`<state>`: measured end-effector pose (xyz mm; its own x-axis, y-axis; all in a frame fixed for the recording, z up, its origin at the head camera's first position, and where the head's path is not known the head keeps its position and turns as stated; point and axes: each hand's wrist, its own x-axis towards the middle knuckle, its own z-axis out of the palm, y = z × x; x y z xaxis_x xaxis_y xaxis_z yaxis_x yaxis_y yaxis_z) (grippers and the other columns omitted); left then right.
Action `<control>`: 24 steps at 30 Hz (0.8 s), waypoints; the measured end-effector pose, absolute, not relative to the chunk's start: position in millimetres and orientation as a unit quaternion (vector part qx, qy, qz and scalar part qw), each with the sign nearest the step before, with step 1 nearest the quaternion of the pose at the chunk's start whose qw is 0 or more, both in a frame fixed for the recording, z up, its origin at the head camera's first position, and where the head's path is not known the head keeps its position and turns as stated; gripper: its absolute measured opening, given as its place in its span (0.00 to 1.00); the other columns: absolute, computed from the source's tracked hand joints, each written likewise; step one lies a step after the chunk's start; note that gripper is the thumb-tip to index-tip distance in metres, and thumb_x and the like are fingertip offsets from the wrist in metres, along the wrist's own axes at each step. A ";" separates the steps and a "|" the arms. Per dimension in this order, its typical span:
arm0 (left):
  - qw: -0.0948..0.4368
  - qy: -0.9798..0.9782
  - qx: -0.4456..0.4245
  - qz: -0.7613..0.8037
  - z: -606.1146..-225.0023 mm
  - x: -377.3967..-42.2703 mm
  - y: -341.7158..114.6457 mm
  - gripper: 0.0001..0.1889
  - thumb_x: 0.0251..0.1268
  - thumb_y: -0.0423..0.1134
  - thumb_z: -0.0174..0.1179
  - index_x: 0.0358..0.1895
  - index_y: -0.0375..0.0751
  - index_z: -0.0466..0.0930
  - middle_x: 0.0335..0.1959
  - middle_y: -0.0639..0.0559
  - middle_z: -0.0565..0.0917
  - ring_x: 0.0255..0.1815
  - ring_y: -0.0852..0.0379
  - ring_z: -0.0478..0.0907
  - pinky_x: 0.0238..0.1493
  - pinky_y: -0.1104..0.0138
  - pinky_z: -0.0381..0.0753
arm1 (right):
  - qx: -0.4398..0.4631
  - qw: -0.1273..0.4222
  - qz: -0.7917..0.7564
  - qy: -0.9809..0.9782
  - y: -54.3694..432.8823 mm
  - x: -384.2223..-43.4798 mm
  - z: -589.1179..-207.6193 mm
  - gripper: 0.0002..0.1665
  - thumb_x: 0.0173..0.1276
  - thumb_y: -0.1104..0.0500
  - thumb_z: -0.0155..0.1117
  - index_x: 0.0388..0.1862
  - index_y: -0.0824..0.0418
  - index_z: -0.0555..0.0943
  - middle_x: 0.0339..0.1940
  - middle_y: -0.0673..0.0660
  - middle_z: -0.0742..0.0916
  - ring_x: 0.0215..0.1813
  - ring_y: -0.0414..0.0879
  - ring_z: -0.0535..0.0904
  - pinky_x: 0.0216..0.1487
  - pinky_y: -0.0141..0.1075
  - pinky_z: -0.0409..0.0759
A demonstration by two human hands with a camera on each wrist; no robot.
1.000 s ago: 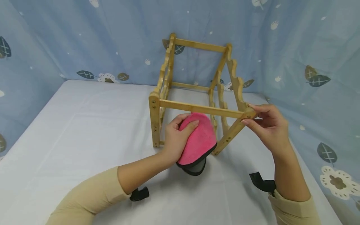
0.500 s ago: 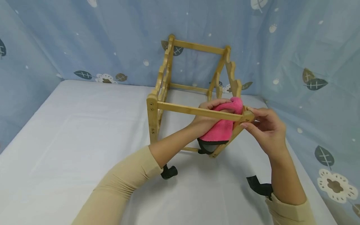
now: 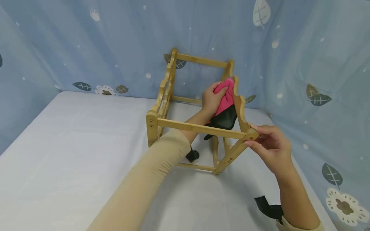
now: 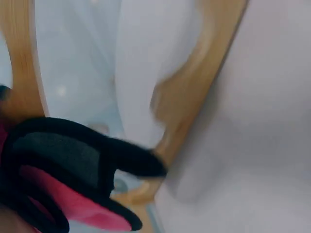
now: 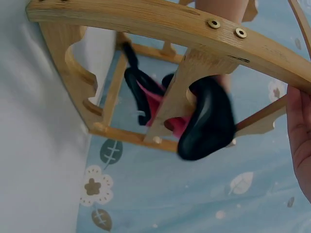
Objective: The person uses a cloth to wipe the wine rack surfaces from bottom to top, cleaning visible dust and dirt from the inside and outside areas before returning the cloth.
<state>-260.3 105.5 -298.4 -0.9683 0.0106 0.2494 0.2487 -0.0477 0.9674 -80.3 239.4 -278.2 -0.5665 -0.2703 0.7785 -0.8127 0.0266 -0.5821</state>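
My left hand (image 3: 211, 98) reaches through the wooden rack (image 3: 199, 128) and grips a pink cleaning cloth (image 3: 226, 100) with black edging and a dark side. The cloth lies against the scalloped rail (image 3: 239, 107) on the rack's right. In the left wrist view the cloth's pink fold (image 4: 73, 196) and grey panel hang near another notched rail (image 4: 187, 99); the hand itself is mostly out of that view. My right hand (image 3: 271, 146) pinches the rack's front right corner between thumb and fingers. The right wrist view shows part of this hand (image 5: 299, 138) at the frame.
The rack stands on a white-covered table (image 3: 86, 154), close to a blue patterned curtain (image 3: 130, 48) at the back and right. A black bent piece (image 3: 268, 208) sticks out from the right wrist, another (image 3: 193, 156) from the left.
My left hand has carried the cloth from in front of the rack to inside it, then farther back and up along the right rail. The right hand keeps hold of the corner.
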 end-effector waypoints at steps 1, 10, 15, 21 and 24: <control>0.084 -0.703 -0.081 -0.701 -298.1 -271.4 108.0 0.16 0.62 0.46 0.62 0.51 0.48 0.82 0.46 0.54 0.84 0.40 0.63 0.78 0.37 0.77 0.75 | 0.400 0.236 0.571 -0.677 239.4 -79.6 -279.3 0.25 0.57 0.66 0.68 0.47 0.83 0.71 0.47 0.57 0.84 0.42 0.42 0.84 0.43 0.27 0.80; 0.102 -0.796 -0.094 -0.589 -271.8 -335.2 108.9 0.15 0.65 0.46 0.59 0.53 0.51 0.81 0.49 0.57 0.82 0.47 0.63 0.77 0.43 0.77 0.73 | 0.421 0.247 0.563 -0.667 236.8 -82.0 -280.6 0.25 0.59 0.67 0.66 0.49 0.83 0.71 0.48 0.58 0.83 0.43 0.41 0.83 0.44 0.25 0.79; 0.096 -0.836 -0.090 -0.533 -276.2 -335.3 106.6 0.16 0.67 0.48 0.57 0.57 0.55 0.79 0.52 0.59 0.81 0.49 0.62 0.77 0.46 0.75 0.74 | 0.419 0.246 0.581 -0.653 234.1 -84.2 -280.7 0.25 0.58 0.68 0.67 0.49 0.83 0.71 0.47 0.60 0.83 0.42 0.42 0.82 0.44 0.25 0.79; 0.103 -0.882 -0.089 -0.450 -310.2 -329.1 112.9 0.18 0.67 0.49 0.57 0.59 0.58 0.77 0.51 0.56 0.81 0.51 0.61 0.77 0.46 0.71 0.75 | 0.419 0.236 0.603 -0.636 233.6 -84.2 -279.5 0.24 0.57 0.70 0.67 0.48 0.84 0.71 0.47 0.62 0.83 0.41 0.43 0.82 0.43 0.26 0.79; 0.098 -0.876 -0.078 -0.466 -324.1 -329.8 111.1 0.18 0.68 0.48 0.55 0.60 0.57 0.77 0.53 0.56 0.81 0.53 0.60 0.77 0.48 0.70 0.75 | 0.425 0.237 0.607 -0.628 231.2 -84.5 -279.2 0.24 0.56 0.71 0.67 0.48 0.84 0.71 0.47 0.63 0.83 0.41 0.44 0.82 0.43 0.26 0.79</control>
